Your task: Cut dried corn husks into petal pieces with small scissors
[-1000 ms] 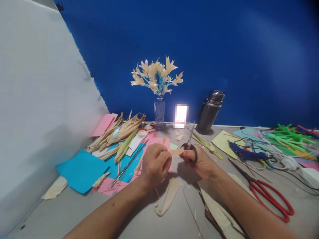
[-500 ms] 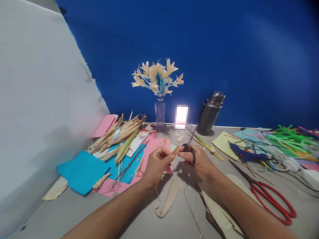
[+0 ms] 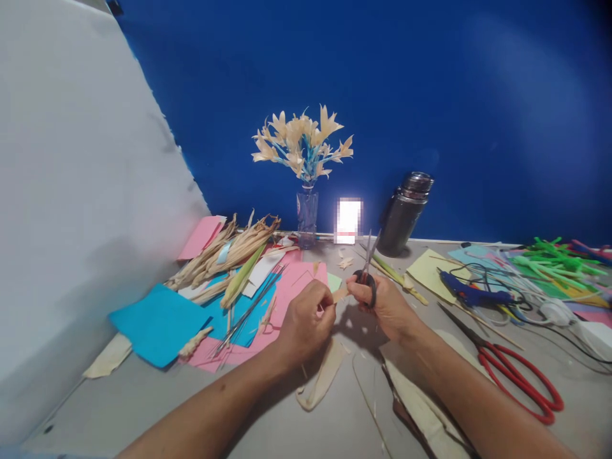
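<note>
Over the grey table [image 3: 119,408], I find the pale strip [image 3: 340,294] between my hands, its long axis crosswise, left hand [image 3: 306,313] pinched closed on one end, right hand [image 3: 388,305] closed round black-handled scissors [image 3: 368,276] (blades parted, pointing away) at the other.

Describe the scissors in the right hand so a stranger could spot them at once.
From the blue backdrop, look down to the right hand above the table. It holds small scissors, slim metal blades pointing away from the person. Black handles set them apart from the larger red-handled pair.
</note>
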The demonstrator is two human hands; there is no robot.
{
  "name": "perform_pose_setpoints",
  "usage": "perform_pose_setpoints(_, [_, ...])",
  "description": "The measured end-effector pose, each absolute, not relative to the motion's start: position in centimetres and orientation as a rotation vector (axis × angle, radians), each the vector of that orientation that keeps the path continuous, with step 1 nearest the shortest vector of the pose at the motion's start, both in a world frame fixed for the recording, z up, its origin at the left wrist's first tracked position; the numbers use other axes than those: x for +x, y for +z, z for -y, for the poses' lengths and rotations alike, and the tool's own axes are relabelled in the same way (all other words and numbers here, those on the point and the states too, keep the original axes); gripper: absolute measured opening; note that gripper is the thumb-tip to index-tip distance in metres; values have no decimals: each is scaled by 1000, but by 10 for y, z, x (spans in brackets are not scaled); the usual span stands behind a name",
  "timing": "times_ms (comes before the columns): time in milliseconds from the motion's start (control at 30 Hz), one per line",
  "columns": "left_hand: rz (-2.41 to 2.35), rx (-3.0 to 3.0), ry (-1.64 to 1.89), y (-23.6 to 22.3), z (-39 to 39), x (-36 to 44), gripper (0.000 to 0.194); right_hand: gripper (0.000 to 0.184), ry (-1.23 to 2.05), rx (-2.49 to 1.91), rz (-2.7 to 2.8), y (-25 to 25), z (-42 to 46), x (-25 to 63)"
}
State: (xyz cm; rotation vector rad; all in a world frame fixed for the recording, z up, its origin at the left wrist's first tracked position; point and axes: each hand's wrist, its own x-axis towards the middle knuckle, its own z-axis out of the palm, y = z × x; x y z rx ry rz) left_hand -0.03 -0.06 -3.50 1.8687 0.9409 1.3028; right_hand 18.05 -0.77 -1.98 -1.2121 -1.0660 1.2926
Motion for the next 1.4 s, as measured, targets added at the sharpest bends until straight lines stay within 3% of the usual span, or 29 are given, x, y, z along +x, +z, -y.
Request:
perform_pose_setpoints(300, [-676, 998, 850, -18, 3, 2, 26, 25, 1191, -1248, 1074, -15, 10, 176])
perform_pose_setpoints(433, [-692, 962, 838, -18, 1, 3, 30, 25, 1232, -1231, 1053, -16, 11, 177])
perform_pose_setpoints(700, [-462, 833, 746, -25, 0, 1, 31, 26, 1653, -841, 1024, -12, 13, 178])
perform_pose_setpoints(933, [-548, 801, 784, -25, -4, 1, 29, 49, 1458, -954, 1048, -13, 10, 185])
perform_pose_setpoints(1100, [-504, 876, 795, -25, -3, 0, 27, 36, 1377, -1048, 1129, -14, 13, 179])
perform_pose_setpoints(1400, [-307, 855, 734, -27, -1, -1, 26, 32, 1672, -775, 1062, -11, 16, 176])
